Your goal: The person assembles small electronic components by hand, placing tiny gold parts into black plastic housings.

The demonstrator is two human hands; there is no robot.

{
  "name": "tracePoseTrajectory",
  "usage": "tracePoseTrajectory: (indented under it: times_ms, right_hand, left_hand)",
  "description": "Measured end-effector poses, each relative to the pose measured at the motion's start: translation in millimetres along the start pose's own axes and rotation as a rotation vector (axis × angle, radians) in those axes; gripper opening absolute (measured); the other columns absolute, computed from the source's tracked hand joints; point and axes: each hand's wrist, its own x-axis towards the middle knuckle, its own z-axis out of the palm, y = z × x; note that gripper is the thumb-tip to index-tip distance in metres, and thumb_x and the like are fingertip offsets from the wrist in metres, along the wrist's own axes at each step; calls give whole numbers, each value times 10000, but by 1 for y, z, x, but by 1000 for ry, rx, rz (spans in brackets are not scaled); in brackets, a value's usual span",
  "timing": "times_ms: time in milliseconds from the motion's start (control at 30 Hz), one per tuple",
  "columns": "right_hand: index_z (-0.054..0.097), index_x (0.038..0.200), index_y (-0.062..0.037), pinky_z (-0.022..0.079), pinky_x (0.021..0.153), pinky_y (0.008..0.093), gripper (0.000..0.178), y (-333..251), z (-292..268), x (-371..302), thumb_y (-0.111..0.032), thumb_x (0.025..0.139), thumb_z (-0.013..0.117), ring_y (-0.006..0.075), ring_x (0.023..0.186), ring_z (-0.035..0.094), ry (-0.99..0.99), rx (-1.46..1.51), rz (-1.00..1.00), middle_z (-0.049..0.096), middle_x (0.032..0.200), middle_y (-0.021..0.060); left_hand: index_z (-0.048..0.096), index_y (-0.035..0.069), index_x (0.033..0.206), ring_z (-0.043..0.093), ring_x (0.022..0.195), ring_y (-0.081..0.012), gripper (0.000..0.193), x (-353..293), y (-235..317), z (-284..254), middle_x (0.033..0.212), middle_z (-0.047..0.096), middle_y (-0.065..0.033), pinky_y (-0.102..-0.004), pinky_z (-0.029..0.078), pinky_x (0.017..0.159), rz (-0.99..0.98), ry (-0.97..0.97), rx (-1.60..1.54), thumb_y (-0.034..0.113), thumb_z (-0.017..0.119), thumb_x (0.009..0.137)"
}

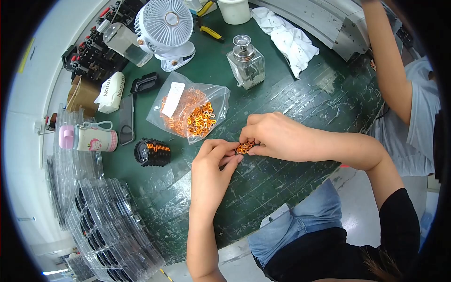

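Observation:
A cluster of small orange-and-dark parts (244, 148) sits between my two hands over the green table. My left hand (210, 165) has its thumb and fingers pinched at the cluster's left edge. From the right, my right hand (273, 135) curls its fingers around the other side, and the fingertips partly cover the parts. Just beyond lies a clear plastic bag (220, 99) with many small orange link-shaped pieces (201, 118) and a white label on it. Left of my left hand, a black ribbed cylinder (153, 153) carries a row of orange pieces.
Behind the bag stand a glass pump bottle (247, 66), a white fan (165, 26) and a crumpled white cloth (290, 40). A drink bottle (96, 139) and stacked clear trays (112, 230) line the left. At right, another person's arm (387, 61) reaches toward a grey machine (345, 35).

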Motion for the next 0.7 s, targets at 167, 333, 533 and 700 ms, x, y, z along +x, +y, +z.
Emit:
tracePoseTrajectory:
  times_ms: [167, 333, 533, 700]
  right_hand:
    - [646, 909, -6, 513, 718, 386, 185, -2, 1, 2, -113, 774, 713, 308, 800, 638, -22, 25, 33, 603, 863, 139]
    - [643, 887, 0, 524, 695, 360, 149, 2, 2, 4, -88, 780, 698, 286, 764, 655, -23, 105, 33, 608, 849, 136]
    - [649, 815, -13, 513, 726, 412, 119, -4, -4, 6, -115, 766, 686, 317, 809, 642, -18, 55, 18, 655, 804, 134]
    - [654, 840, -34, 515, 687, 389, 110, 9, -2, 6, -120, 781, 688, 294, 762, 648, -18, 42, -20, 637, 811, 119]
  left_hand:
    - [688, -24, 957, 647, 822, -145, 209, 0, 0, 2, 970, 621, -95, -248, 563, 731, 28, 24, 7, -62, 709, 752]
    - [672, -37, 946, 682, 807, -204, 177, 1, -4, 4, 949, 614, -115, -280, 583, 733, 64, 25, 8, -31, 702, 772]
    - [671, -39, 957, 676, 827, -173, 188, 1, -7, 2, 956, 618, -107, -274, 583, 738, 24, 31, -69, -45, 702, 771]
    - [671, -21, 997, 649, 799, -138, 230, 6, 3, -3, 940, 626, -97, -241, 555, 690, 65, 210, 4, -13, 724, 773]
